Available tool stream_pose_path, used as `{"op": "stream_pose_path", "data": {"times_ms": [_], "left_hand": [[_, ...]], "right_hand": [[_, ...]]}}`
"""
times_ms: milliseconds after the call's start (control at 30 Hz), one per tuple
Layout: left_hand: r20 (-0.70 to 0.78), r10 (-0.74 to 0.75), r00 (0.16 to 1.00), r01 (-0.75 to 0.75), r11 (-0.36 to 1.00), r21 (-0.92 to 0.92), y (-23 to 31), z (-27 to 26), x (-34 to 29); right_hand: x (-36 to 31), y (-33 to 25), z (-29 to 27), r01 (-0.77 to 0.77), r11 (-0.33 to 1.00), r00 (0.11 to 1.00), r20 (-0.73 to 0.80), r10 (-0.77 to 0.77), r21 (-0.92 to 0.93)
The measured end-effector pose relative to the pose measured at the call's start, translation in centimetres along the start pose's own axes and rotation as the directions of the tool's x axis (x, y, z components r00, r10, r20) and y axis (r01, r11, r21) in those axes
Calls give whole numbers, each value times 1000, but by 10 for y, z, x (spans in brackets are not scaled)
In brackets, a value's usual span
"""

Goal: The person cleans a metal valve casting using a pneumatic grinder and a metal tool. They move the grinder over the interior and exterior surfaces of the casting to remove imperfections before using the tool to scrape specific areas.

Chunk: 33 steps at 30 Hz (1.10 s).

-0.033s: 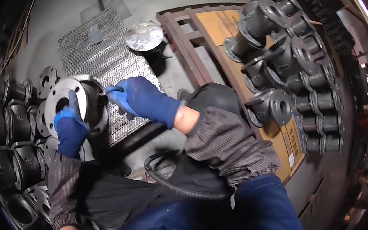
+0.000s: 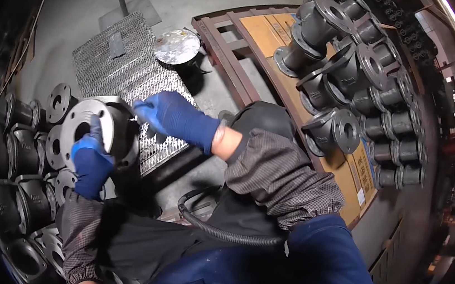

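Observation:
A grey metal flanged valve body point(image 2: 107, 123) stands tilted at the near end of a ridged metal plate point(image 2: 130, 63), its machined round flange turned toward me. My left hand point(image 2: 92, 163), in a blue glove, grips this flange at the bore, with the index finger laid up across its face. At the opposite end of the casting is my right hand point(image 2: 169, 114), also gloved in blue. Its fingers are curled against the rear edge of the casting; the fingertips are partly hidden there.
Several dark flanged castings point(image 2: 24, 152) are packed along the left. A round-topped metal stool point(image 2: 176, 46) stands beyond the plate. To the right, a brown metal frame point(image 2: 231, 58) borders cardboard bearing many stacked castings point(image 2: 353, 72). A black corrugated hose point(image 2: 228, 236) curves before my lap.
The valve body and my left hand have shifted slightly to the right. My right hand has moved a little up and left, staying at the casting's rear edge.

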State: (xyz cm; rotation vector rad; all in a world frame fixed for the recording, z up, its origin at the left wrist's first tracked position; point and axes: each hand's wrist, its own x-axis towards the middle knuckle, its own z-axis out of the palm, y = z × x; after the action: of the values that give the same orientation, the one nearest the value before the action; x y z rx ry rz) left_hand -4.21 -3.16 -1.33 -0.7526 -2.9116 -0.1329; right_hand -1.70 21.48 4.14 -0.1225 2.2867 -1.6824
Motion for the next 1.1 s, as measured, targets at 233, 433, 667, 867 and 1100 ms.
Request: {"op": "stream_pose_path", "data": {"times_ms": [233, 433, 667, 867, 1100], "left_hand": [[94, 379, 921, -362, 918, -160, 44, -40, -26], [-101, 390, 915, -402, 897, -182, 33, -70, -66], [-164, 415, 895, -446, 823, -352, 60, -76, -72], [8, 503, 864, -482, 832, -274, 77, -57, -47], [-116, 3, 993, -6, 1000, -27, -6, -35, 7]], "right_hand": [[4, 44, -38, -120, 960, 975, -152, 162, 252], [-4, 8, -31, -112, 948, 989, -60, 136, 298], [6, -5, -23, 29, 983, 996, -87, -13, 180], [12, 4, -29, -16, 984, 993, -111, 36, 176], [12, 14, -32, -130, 975, 987, -67, 144, 181]]}}
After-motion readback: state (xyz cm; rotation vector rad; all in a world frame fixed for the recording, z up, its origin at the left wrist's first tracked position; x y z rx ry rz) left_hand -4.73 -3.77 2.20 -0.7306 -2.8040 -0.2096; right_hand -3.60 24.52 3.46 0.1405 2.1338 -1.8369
